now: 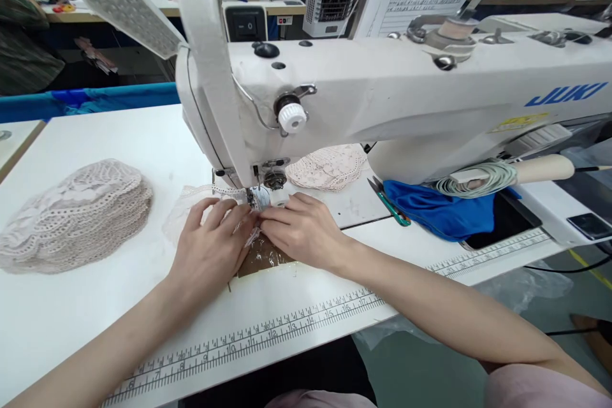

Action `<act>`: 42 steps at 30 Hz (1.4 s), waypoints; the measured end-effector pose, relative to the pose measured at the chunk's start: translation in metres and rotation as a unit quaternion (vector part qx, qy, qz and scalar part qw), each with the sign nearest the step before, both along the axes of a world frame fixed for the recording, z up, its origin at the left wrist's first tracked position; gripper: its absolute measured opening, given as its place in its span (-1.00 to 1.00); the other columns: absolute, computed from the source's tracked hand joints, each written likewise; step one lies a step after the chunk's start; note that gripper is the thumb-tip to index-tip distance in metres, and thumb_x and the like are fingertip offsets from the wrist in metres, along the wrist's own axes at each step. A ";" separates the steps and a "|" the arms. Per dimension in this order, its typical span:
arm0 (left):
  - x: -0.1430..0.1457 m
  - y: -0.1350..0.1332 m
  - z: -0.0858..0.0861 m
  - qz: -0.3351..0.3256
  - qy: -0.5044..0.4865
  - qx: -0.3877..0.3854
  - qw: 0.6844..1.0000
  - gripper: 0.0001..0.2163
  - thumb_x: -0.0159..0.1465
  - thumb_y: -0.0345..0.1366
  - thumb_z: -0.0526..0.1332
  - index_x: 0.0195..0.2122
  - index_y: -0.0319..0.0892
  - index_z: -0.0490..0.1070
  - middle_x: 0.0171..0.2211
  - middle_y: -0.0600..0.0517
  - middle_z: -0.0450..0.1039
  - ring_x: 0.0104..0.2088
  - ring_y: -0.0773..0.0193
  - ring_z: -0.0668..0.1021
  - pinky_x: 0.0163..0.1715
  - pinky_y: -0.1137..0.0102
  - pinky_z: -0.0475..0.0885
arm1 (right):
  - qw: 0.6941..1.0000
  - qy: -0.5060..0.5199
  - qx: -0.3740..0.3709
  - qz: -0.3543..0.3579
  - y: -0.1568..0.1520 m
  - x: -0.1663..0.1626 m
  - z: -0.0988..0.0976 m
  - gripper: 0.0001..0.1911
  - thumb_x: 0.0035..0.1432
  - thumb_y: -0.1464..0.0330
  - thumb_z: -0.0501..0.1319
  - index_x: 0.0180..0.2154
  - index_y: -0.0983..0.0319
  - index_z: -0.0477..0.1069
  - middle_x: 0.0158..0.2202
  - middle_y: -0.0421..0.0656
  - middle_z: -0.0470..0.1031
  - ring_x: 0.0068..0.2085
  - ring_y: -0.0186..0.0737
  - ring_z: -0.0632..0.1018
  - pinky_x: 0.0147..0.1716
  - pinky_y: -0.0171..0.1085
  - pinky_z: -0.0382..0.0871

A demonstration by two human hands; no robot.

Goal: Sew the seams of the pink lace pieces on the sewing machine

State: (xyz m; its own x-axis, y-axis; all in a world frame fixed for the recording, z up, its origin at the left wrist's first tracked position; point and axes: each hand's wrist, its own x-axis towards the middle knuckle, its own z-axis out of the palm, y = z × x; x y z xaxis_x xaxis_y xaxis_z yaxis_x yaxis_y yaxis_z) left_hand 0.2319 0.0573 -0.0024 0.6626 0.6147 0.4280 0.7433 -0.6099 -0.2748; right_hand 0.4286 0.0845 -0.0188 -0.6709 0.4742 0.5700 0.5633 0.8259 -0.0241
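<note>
At the needle of a white sewing machine point(329, 89), both hands work close together on a pale lace piece point(184, 207). My left hand point(213, 236) lies over the lace with its fingers bent and pressed together at the edge by the presser foot point(252, 197). Just right of the needle, my right hand point(303, 229) pinches the lace edge, its fingertips almost touching the left ones. The hands hide most of the lace between them. A stack of lace pieces point(79, 217) rests to the left, and more lace point(329, 167) lies behind the needle, under the arm.
Right of the hands lie green-handled thread snips point(394, 207), a blue cloth point(444, 210), a coil of pale cord point(478, 178) and a dark phone point(514, 220). A printed ruler tape point(268, 336) runs along the table's front edge. Another person's sleeve point(23, 38) shows far left.
</note>
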 end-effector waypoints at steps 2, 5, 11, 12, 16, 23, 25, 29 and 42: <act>0.003 -0.009 0.001 0.016 0.017 0.015 1.000 -0.79 0.27 -0.41 0.16 -0.10 -0.27 0.48 -0.10 -0.08 0.56 -0.12 0.05 0.52 -0.07 0.12 0.29 | 1.000 -0.012 0.028 0.007 -0.001 0.000 0.000 -0.74 0.22 0.57 0.12 -0.42 0.25 0.52 -0.30 -0.20 0.61 -0.21 -0.25 0.50 -0.29 -0.25 0.27; 0.006 -0.017 0.000 0.030 0.017 0.018 0.999 -0.75 0.29 -0.42 0.15 -0.03 -0.29 0.45 -0.06 -0.09 0.55 -0.11 0.06 0.54 -0.11 0.13 0.28 | 0.999 -0.010 0.040 0.014 -0.002 -0.001 -0.002 -0.75 0.20 0.60 0.13 -0.38 0.25 0.53 -0.30 -0.20 0.62 -0.22 -0.25 0.51 -0.20 -0.23 0.28; 0.003 -0.019 -0.002 0.033 0.011 -0.002 0.999 -0.73 0.32 -0.44 0.10 0.01 -0.33 0.43 -0.03 -0.14 0.53 -0.02 0.01 0.54 -0.05 0.08 0.26 | 0.999 -0.018 0.047 0.015 -0.003 -0.003 -0.001 -0.74 0.23 0.57 0.11 -0.32 0.23 0.55 -0.26 -0.20 0.64 -0.22 -0.27 0.54 -0.17 -0.25 0.32; 0.002 -0.018 -0.002 0.031 0.012 -0.002 0.999 -0.73 0.32 -0.44 0.11 0.02 -0.33 0.43 -0.03 -0.14 0.53 -0.02 0.01 0.54 -0.04 0.07 0.25 | 0.999 -0.017 0.049 0.016 -0.003 -0.003 0.000 -0.74 0.23 0.57 0.11 -0.33 0.23 0.54 -0.26 -0.19 0.64 -0.23 -0.27 0.54 -0.17 -0.25 0.32; 0.001 -0.017 -0.002 0.030 0.010 -0.007 0.999 -0.72 0.31 -0.45 0.11 0.02 -0.29 0.43 -0.01 -0.12 0.52 -0.02 0.02 0.54 -0.03 0.06 0.25 | 0.998 -0.014 0.056 0.018 -0.003 -0.003 0.000 -0.76 0.23 0.56 0.11 -0.32 0.26 0.54 -0.27 -0.17 0.64 -0.23 -0.27 0.55 -0.17 -0.25 0.30; 0.000 -0.015 -0.001 0.042 0.004 -0.016 0.999 -0.72 0.32 -0.44 0.08 0.03 -0.24 0.42 0.01 -0.08 0.51 -0.01 0.06 0.54 -0.01 0.08 0.24 | 0.998 -0.023 0.058 0.009 -0.002 -0.004 0.000 -0.74 0.24 0.57 0.10 -0.35 0.23 0.53 -0.29 -0.23 0.64 -0.25 -0.28 0.53 -0.18 -0.27 0.29; 0.000 -0.014 -0.001 0.041 -0.002 -0.018 0.999 -0.72 0.31 -0.44 0.09 0.02 -0.24 0.42 0.00 -0.07 0.52 -0.02 0.07 0.54 -0.01 0.08 0.23 | 0.998 -0.017 0.063 0.011 -0.001 -0.005 -0.001 -0.74 0.22 0.58 0.11 -0.36 0.25 0.53 -0.30 -0.23 0.63 -0.26 -0.28 0.53 -0.18 -0.27 0.28; -0.001 -0.012 -0.002 0.039 -0.009 -0.015 0.999 -0.72 0.30 -0.44 0.10 0.02 -0.24 0.42 -0.02 -0.07 0.53 -0.02 0.07 0.54 0.01 0.08 0.22 | 0.998 -0.010 0.067 0.011 0.001 -0.005 -0.002 -0.76 0.22 0.59 0.12 -0.35 0.27 0.53 -0.32 -0.20 0.63 -0.26 -0.28 0.53 -0.19 -0.26 0.27; -0.003 -0.004 -0.005 0.058 -0.022 -0.016 0.998 -0.77 0.32 -0.41 0.12 -0.04 -0.22 0.47 0.00 -0.05 0.53 -0.02 0.05 0.54 0.04 0.05 0.20 | 0.997 -0.057 0.057 -0.011 0.009 -0.008 -0.006 -0.73 0.24 0.59 0.09 -0.37 0.24 0.50 -0.31 -0.21 0.63 -0.25 -0.29 0.53 -0.18 -0.25 0.26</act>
